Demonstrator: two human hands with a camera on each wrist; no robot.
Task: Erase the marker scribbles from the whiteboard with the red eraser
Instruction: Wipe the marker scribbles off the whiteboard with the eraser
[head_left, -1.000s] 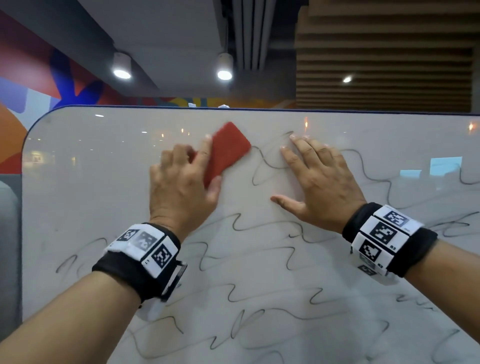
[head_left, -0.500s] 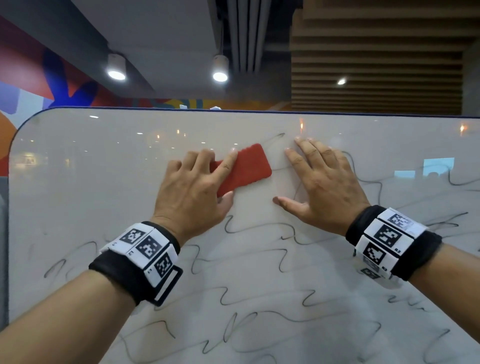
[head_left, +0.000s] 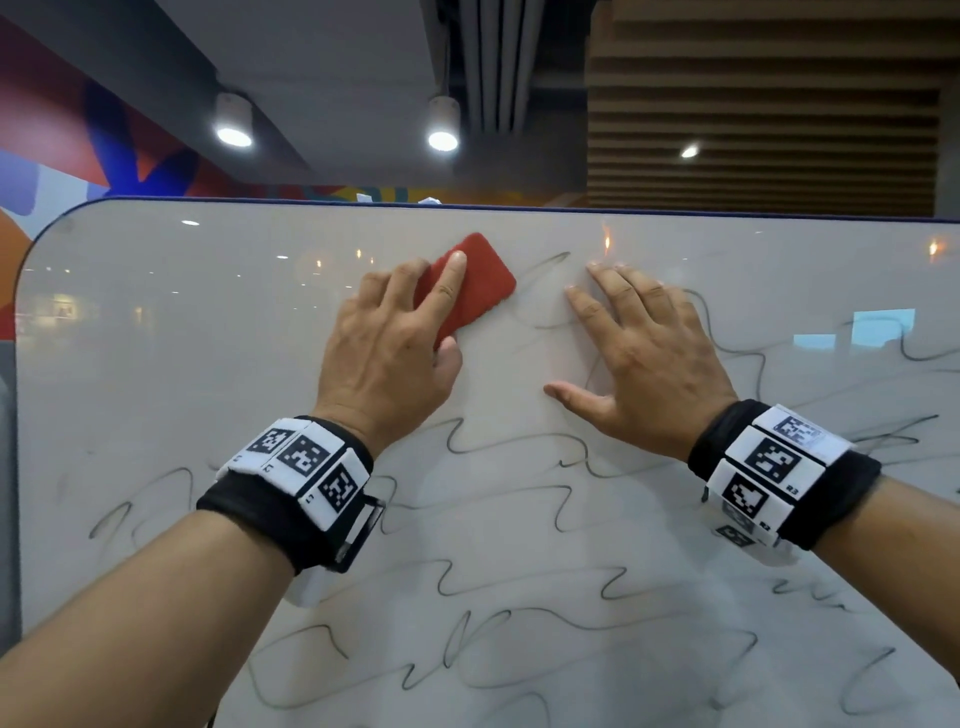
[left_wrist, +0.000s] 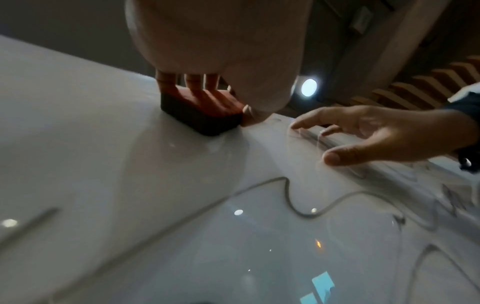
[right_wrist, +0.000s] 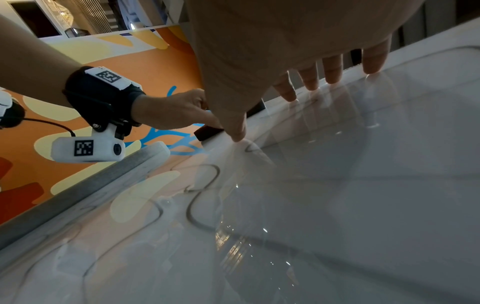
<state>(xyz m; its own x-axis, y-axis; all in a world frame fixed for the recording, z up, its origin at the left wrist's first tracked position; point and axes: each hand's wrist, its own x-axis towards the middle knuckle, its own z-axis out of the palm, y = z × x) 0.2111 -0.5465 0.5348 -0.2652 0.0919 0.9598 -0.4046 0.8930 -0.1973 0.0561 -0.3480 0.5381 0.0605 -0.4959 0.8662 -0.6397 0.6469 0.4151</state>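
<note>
The whiteboard (head_left: 208, 338) stands upright in front of me, with black marker scribbles (head_left: 519, 499) across its lower and right parts. My left hand (head_left: 441, 312) grips the red eraser (head_left: 488, 283) near the top middle and presses it flat on the board. Its fingers lie over the eraser's back and the thumb sits at its lower edge. In the left wrist view the eraser (left_wrist: 202, 117) sits under those fingers. My right hand (head_left: 618, 353) lies flat on the board just right of the eraser, fingers spread (right_wrist: 309, 80), holding nothing. A faint line (head_left: 550, 260) runs between the two hands.
The board's upper left area (head_left: 156, 291) carries no marks. Its dark blue top rim (head_left: 675, 210) and rounded left corner (head_left: 47, 234) are close by. Behind the board are a colourful wall (head_left: 62, 135) and ceiling lamps (head_left: 441, 137).
The eraser swept down and right towards my right hand, then back up and left. The dark loop between the hands has faded to a faint trace. My right hand stayed put.
</note>
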